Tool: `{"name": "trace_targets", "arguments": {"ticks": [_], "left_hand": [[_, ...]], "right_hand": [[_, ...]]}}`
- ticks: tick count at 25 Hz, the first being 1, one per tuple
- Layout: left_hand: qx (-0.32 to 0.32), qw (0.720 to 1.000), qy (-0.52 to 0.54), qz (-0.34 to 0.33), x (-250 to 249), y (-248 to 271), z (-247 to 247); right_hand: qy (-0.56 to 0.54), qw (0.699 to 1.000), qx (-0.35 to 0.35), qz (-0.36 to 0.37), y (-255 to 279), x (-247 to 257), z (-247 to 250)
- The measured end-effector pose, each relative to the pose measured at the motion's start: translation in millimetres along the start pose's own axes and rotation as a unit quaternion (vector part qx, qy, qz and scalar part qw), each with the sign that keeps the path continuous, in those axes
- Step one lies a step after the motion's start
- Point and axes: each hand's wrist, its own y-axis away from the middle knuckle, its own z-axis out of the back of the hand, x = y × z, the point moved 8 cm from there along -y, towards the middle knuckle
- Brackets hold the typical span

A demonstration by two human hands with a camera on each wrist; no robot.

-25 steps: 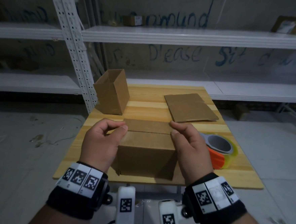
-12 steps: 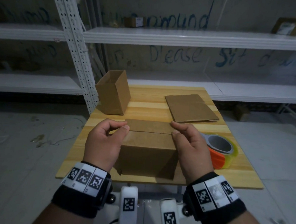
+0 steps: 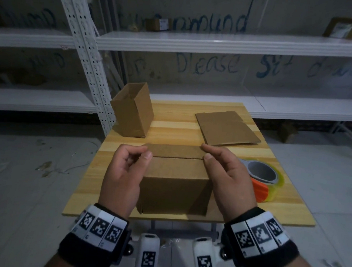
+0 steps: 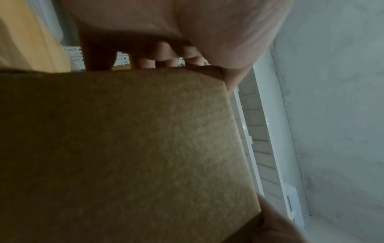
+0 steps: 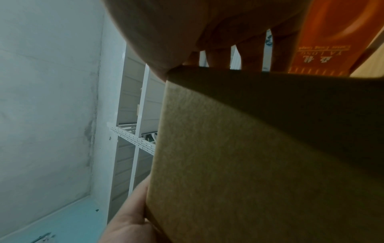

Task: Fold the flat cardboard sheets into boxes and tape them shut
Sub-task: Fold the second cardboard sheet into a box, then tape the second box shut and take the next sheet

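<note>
A brown cardboard box (image 3: 176,175) stands at the near middle of the wooden table (image 3: 286,212), its two top flaps folded flat and meeting at a seam. My left hand (image 3: 142,154) grips its left top edge, thumb on the near flap and fingers curled over the side. My right hand (image 3: 206,151) holds the right top edge, with the thumb at the seam and the fingers along the far flap. The box (image 4: 124,148) fills the left wrist view, and the box (image 5: 259,164) also fills the right wrist view. A tape roll (image 3: 265,181) with an orange core lies just right of my right hand.
An open, unsealed box (image 3: 133,109) stands at the table's back left beside a white shelf upright (image 3: 87,54). A flat cardboard sheet (image 3: 225,127) lies at the back right. White shelving runs behind the table.
</note>
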Motion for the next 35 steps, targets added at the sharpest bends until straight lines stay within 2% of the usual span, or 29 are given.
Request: {"name": "trace_targets", "arguments": {"ticks": [3, 5, 7, 9, 12, 14, 16, 19, 21, 22, 25, 27, 30, 35], "left_hand": [[-0.01, 1.0, 0.007, 0.006, 3, -5, 1], [-0.017, 1.0, 0.01, 0.004, 3, -8, 2], [-0.024, 1.0, 0.003, -0.01, -1, -7, 1], [-0.021, 0.999, -0.011, -0.023, -3, -5, 0], [-0.025, 0.999, -0.009, -0.024, -3, -3, -1], [-0.027, 0.999, -0.002, -0.02, -2, -4, -1], [-0.027, 0.999, 0.001, -0.024, -2, -3, 0], [-0.031, 0.999, -0.008, -0.035, -5, 1, 0], [-0.033, 0.998, -0.025, -0.038, -8, 3, 0], [-0.035, 0.998, -0.032, -0.039, -10, 4, -1], [-0.028, 0.997, -0.044, -0.052, -15, 5, -4], [-0.016, 0.997, -0.054, -0.058, -19, 7, -7], [-0.012, 0.996, -0.061, -0.061, -25, 9, -8], [-0.008, 0.996, -0.069, -0.055, -34, 11, -4]], "right_hand": [[0.021, 0.999, 0.018, 0.017, -1, 0, 5], [0.037, 0.998, -0.029, 0.03, -7, 0, 27], [0.113, 0.989, -0.084, 0.036, -15, 2, 58], [0.274, 0.958, -0.082, 0.032, -23, -7, 78], [0.46, 0.887, -0.02, -0.016, -31, -36, 83], [0.514, 0.857, -0.002, -0.024, -31, -48, 80], [0.55, 0.835, -0.002, 0.007, -31, -45, 75], [0.576, 0.817, 0.017, 0.012, -29, -43, 70], [0.558, 0.829, 0.019, 0.001, -27, -40, 72], [0.532, 0.847, 0.009, -0.003, -26, -37, 75], [0.383, 0.923, -0.046, 0.009, -22, -22, 89], [0.27, 0.96, -0.064, 0.042, -18, -10, 95], [0.204, 0.971, -0.05, 0.117, -9, 14, 95], [0.177, 0.961, -0.035, 0.208, 7, 40, 88]]}}
